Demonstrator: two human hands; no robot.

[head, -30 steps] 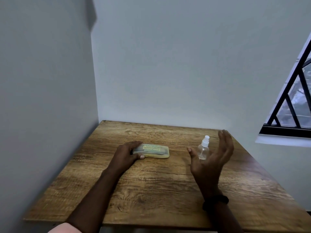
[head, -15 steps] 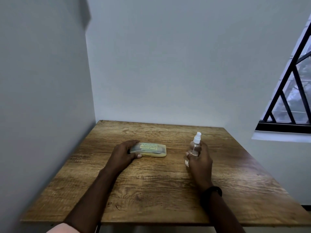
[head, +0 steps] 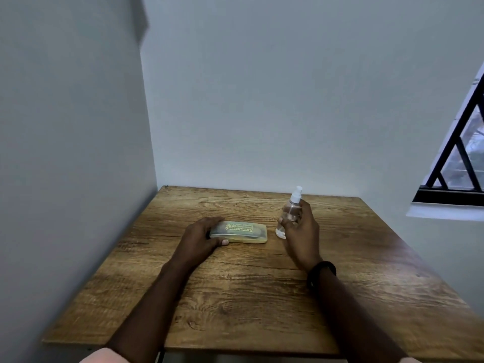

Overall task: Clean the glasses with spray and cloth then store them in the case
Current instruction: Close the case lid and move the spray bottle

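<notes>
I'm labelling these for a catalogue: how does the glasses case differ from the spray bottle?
The glasses case lies flat on the table; the spray bottle is upright, leaning a little. The case is a yellowish box with printed lettering; the bottle is clear with a white nozzle. The left hand grips the case's end; the right hand wraps the bottle. Both are see-through.

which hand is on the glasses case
The left hand, gripping the yellow glasses case at its left end; the right hand, wearing a black wristband, holds the spray bottle.

A single head-worn camera looks forward and down across the table [head: 248, 297].
</notes>
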